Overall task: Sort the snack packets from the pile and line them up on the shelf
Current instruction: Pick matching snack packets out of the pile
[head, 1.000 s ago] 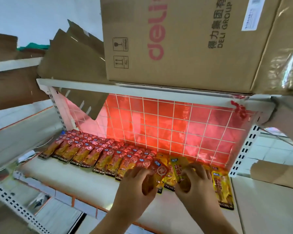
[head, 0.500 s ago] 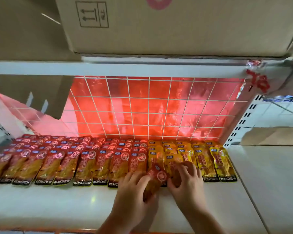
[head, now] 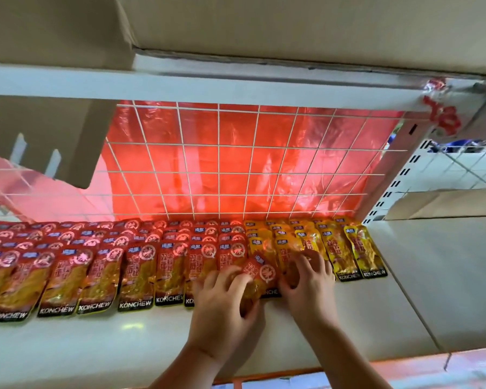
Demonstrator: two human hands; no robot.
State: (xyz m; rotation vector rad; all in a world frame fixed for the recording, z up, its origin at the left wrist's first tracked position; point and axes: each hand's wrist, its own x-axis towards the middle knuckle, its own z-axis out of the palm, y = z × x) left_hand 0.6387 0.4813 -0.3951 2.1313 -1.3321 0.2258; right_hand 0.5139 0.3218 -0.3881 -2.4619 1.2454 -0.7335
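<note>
Comparing this moment with the second before it, the view had swung from a slanted look along the shelf (head: pixel 96 346) to a straight, closer one, while both hands had kept to the same spot at the seam where the red packets (head: pixel 96 276) on the left met the yellow packets (head: pixel 345 248) on the right; the loose red packet (head: pixel 260 273) had stayed tilted between the hands, its top leaning right over the near row, not yet lying square with its neighbours; the left hand (head: pixel 222 304) gripped its near half, fingers (head: pixel 233 279) curled over the face and the thumb seemingly beneath; the right hand (head: pixel 306 287) lay just beside it with bent fingers (head: pixel 309 262) pressing on the nearest yellow packets, though whether it pinched one I could not tell; the rows far behind ran overlapping back to the wire grid (head: pixel 236 164) and its red film (head: pixel 197 130), under the cardboard box (head: pixel 292 23) on the shelf above; so little had truly moved besides the head, which suggested a slow fitting step: the packet probably belonged at the right end of the red near row, and the right hand seemed to be holding the yellow ones aside; no loose pile showed, so the sorting looked close to finished.
</note>
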